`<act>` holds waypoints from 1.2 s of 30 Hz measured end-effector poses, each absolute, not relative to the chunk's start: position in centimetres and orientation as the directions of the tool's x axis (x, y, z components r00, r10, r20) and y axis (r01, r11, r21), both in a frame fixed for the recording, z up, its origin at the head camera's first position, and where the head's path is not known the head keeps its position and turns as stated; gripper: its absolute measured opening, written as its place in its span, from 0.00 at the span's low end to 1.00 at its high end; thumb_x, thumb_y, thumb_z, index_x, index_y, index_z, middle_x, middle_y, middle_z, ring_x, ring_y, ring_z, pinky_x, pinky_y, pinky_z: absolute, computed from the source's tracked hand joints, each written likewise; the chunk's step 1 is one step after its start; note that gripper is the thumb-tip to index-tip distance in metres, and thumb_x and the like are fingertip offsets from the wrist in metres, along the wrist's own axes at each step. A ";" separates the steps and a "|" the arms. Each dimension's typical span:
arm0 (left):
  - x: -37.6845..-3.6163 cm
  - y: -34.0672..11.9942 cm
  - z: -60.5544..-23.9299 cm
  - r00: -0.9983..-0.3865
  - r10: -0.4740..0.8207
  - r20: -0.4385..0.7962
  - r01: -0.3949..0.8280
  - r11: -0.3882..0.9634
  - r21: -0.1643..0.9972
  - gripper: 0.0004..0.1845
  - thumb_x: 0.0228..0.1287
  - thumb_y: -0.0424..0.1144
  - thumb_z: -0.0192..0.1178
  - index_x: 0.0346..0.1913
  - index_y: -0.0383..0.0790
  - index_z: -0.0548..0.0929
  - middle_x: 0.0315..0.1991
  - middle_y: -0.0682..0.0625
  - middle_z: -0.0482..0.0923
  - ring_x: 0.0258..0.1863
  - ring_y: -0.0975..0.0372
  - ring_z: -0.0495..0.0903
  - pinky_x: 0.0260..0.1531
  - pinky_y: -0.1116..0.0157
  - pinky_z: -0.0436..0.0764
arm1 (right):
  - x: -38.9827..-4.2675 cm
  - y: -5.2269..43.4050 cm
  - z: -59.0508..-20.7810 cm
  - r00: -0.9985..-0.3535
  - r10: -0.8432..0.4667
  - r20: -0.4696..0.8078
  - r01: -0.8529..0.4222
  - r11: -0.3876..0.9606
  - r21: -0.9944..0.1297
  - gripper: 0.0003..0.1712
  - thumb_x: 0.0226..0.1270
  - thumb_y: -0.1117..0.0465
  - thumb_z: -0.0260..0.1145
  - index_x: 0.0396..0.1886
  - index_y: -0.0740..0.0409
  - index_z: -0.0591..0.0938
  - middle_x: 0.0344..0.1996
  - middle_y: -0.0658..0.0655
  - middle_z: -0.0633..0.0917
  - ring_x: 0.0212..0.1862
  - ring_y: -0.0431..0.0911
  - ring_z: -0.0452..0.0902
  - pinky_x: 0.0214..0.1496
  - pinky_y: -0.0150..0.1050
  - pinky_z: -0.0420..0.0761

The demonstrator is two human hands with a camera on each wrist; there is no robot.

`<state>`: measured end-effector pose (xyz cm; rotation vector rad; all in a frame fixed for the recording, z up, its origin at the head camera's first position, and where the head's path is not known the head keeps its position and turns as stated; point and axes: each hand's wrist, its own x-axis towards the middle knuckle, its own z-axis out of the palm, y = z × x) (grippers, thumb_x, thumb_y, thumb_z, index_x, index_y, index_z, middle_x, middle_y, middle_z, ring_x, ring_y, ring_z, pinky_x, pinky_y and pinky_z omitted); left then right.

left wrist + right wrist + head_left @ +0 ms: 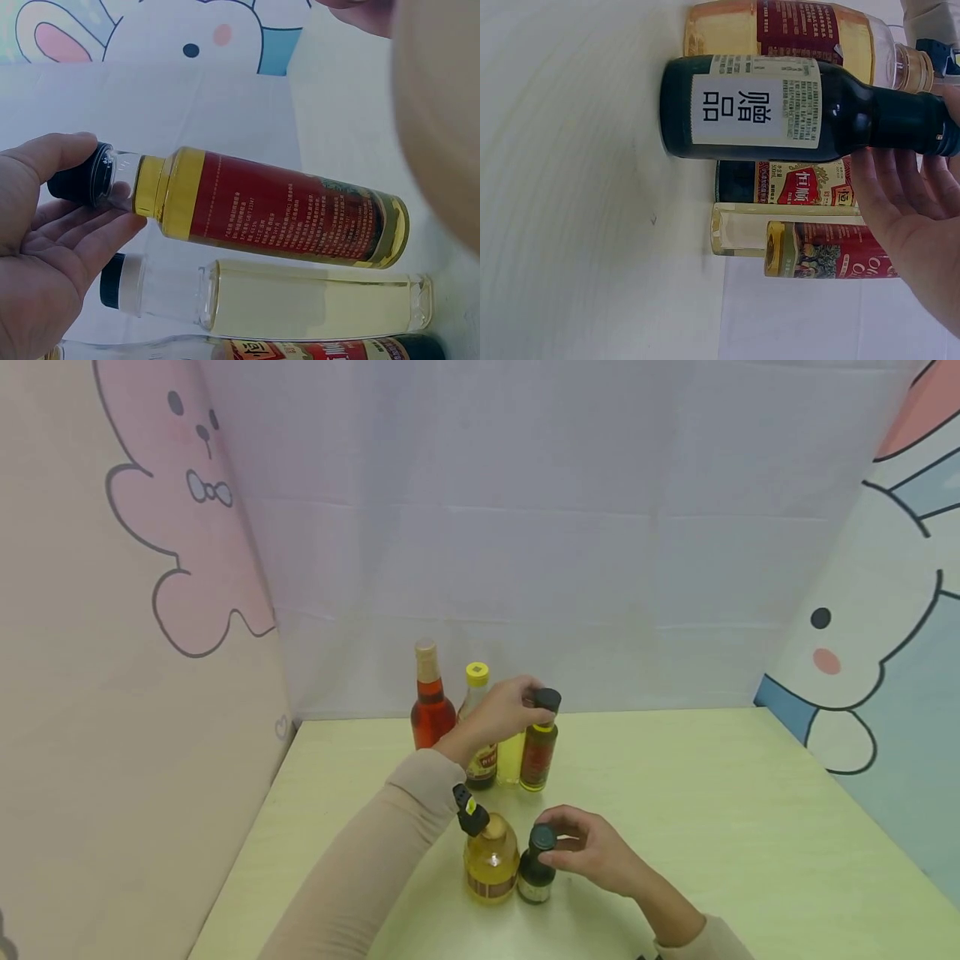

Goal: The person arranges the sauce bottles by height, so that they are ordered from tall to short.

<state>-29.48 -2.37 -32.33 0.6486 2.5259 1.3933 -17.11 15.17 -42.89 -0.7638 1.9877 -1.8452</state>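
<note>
At the back of the group, my left hand (pixel 501 712) grips an olive oil bottle (pixel 537 758) by its black cap and neck. The thumb lies over the cap in the left wrist view, with fingers on the other side; the label is red. Nearer me, my right hand (pixel 600 858) holds a small dark green glass bottle (pixel 757 109) around its neck, thumb and fingers on opposite sides. This bottle has a pale label and stands upright beside a rounded bottle of golden oil (pixel 491 867). Close to the left hand is a slim bottle of pale yellow liquid (pixel 315 298).
Behind my left forearm stand a red bottle (pixel 432 720) and a yellow-capped sauce bottle (pixel 477 677), both partly covered. The pale table (pixel 712 793) meets a white curtain (pixel 525 568) at the back. Panels with cartoon animals flank both sides.
</note>
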 end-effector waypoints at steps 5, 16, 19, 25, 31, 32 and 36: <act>-29.6 -2.0 -32.1 -0.885 0.464 0.042 0.274 0.446 0.852 0.17 0.58 0.41 0.62 0.49 0.42 0.73 0.40 0.53 0.76 0.41 0.63 0.75 0.39 0.64 0.76 | -17.0 15.1 -42.8 -0.811 -0.575 0.107 -0.150 0.028 -0.988 0.21 0.55 0.68 0.66 0.47 0.71 0.72 0.41 0.65 0.75 0.43 0.56 0.76 0.41 0.43 0.79; -30.3 -1.0 -32.0 -0.891 0.453 0.043 0.287 0.486 0.825 0.18 0.60 0.41 0.60 0.51 0.41 0.71 0.44 0.50 0.75 0.45 0.61 0.74 0.40 0.63 0.75 | -16.9 15.0 -42.9 -0.814 -0.570 0.108 -0.157 0.037 -0.987 0.20 0.56 0.68 0.66 0.47 0.70 0.72 0.41 0.66 0.75 0.43 0.54 0.76 0.41 0.42 0.78; -30.4 -0.6 -32.5 -0.892 0.450 0.032 0.278 0.493 0.824 0.19 0.61 0.41 0.59 0.53 0.41 0.69 0.47 0.49 0.74 0.47 0.60 0.73 0.42 0.63 0.75 | -16.9 14.9 -42.9 -0.816 -0.567 0.110 -0.159 0.038 -0.986 0.20 0.55 0.68 0.66 0.47 0.70 0.72 0.41 0.65 0.75 0.43 0.54 0.77 0.42 0.42 0.78; -30.6 -0.3 -33.1 -0.889 0.457 -0.010 0.257 0.517 0.817 0.20 0.63 0.41 0.56 0.56 0.42 0.66 0.52 0.47 0.72 0.51 0.59 0.71 0.46 0.61 0.73 | -16.9 14.9 -43.0 -0.815 -0.567 0.118 -0.166 0.034 -0.985 0.20 0.55 0.68 0.66 0.47 0.71 0.72 0.41 0.66 0.75 0.42 0.53 0.77 0.42 0.43 0.78; -31.1 -0.4 -33.1 -0.875 0.482 -0.044 0.250 0.529 0.811 0.20 0.64 0.40 0.55 0.57 0.40 0.65 0.54 0.45 0.70 0.54 0.57 0.70 0.48 0.60 0.72 | -17.0 14.8 -43.0 -0.819 -0.565 0.102 -0.150 0.038 -0.988 0.21 0.55 0.68 0.66 0.47 0.71 0.72 0.41 0.65 0.75 0.43 0.55 0.76 0.41 0.42 0.79; -31.2 -0.4 -33.2 -0.874 0.484 -0.050 0.247 0.528 0.812 0.20 0.64 0.40 0.55 0.56 0.40 0.65 0.53 0.45 0.71 0.54 0.57 0.70 0.48 0.60 0.72 | -17.0 14.8 -43.0 -0.819 -0.565 0.099 -0.147 0.040 -0.988 0.21 0.55 0.68 0.66 0.47 0.71 0.72 0.41 0.65 0.75 0.43 0.55 0.76 0.41 0.42 0.78; -31.3 -0.4 -33.1 -0.872 0.484 -0.068 0.243 0.550 0.799 0.17 0.64 0.40 0.55 0.53 0.41 0.67 0.51 0.47 0.71 0.52 0.57 0.70 0.47 0.60 0.73 | -17.0 14.7 -43.0 -0.818 -0.567 0.094 -0.143 0.043 -0.989 0.21 0.55 0.68 0.67 0.47 0.71 0.72 0.42 0.65 0.75 0.44 0.54 0.76 0.41 0.42 0.78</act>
